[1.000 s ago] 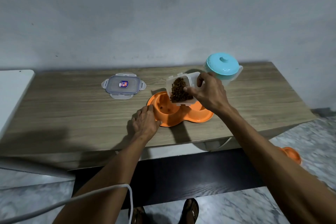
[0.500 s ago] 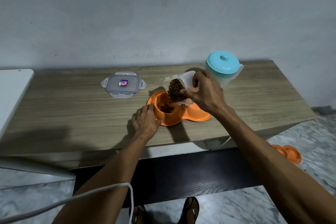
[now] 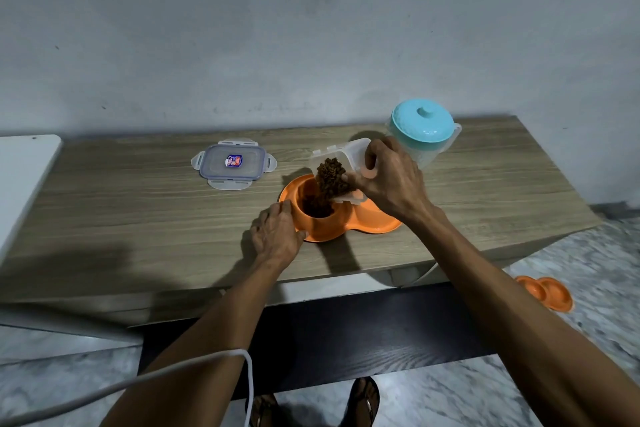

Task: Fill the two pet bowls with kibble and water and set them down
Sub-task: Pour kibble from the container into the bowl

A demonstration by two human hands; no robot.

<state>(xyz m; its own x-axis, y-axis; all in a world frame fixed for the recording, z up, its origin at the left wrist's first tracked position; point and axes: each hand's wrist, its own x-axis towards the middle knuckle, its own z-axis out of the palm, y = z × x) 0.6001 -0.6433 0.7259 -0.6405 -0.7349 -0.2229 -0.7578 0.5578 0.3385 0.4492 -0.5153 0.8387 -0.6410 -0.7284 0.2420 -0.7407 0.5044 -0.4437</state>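
An orange double pet bowl point(image 3: 375, 224) sits on the wooden table point(image 3: 138, 218). My right hand point(image 3: 391, 180) grips a clear plastic container point(image 3: 341, 152), tipped steeply over the bowl's left cup. Brown kibble point(image 3: 330, 177) streams from it into that cup, where a dark pile lies. My left hand point(image 3: 277, 236) rests against the bowl's left rim, fingers relaxed. Behind my right hand stands a clear water jug with a turquoise lid point(image 3: 422, 123). The bowl's right cup is partly hidden by my right wrist.
The container's clear lid point(image 3: 233, 163) lies flat on the table to the left. A second orange double bowl point(image 3: 545, 293) sits on the marble floor at the right. A white surface point(image 3: 20, 177) adjoins the table's left end. A white cable point(image 3: 138, 381) crosses my left forearm.
The container has tipped further and dropped toward the bowl. Kibble now pours out and has piled up in the left cup. My left hand has stayed at the rim.
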